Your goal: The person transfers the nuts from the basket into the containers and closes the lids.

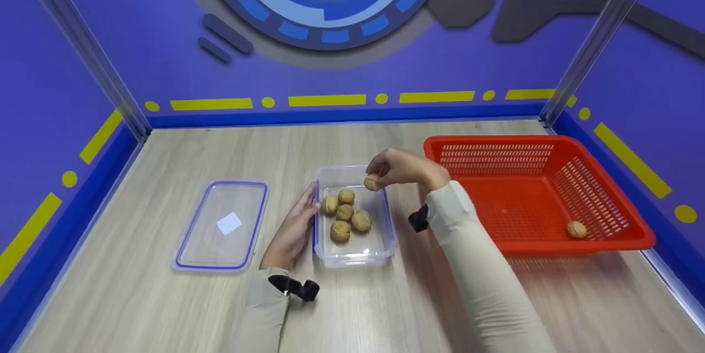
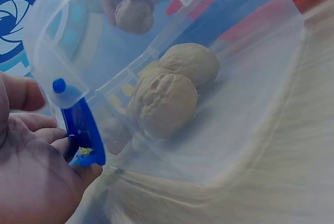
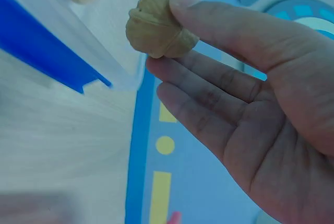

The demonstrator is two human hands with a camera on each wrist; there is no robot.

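Note:
A clear plastic container (image 1: 380, 243) with a blue seal and blue latches (image 2: 83, 130) holds several walnuts (image 1: 345, 212). My left hand (image 1: 293, 232) grips its left side, the fingers and thumb around the latch in the left wrist view. Over the container's far right corner, my right hand (image 1: 405, 168) pinches a walnut (image 3: 159, 24) between thumb and fingertips. That walnut is above the container's floor, close to the right rim. To the right stands a red basket (image 1: 506, 199) with one walnut (image 1: 576, 229) in its near right corner.
A clear lid (image 1: 204, 248) with a blue edge and a white square label (image 1: 229, 223) lies flat on the table (image 1: 121, 287), left of my left hand. Blue-purple panels (image 1: 148, 66) enclose the table at the back and both sides. My right forearm passes beside the basket.

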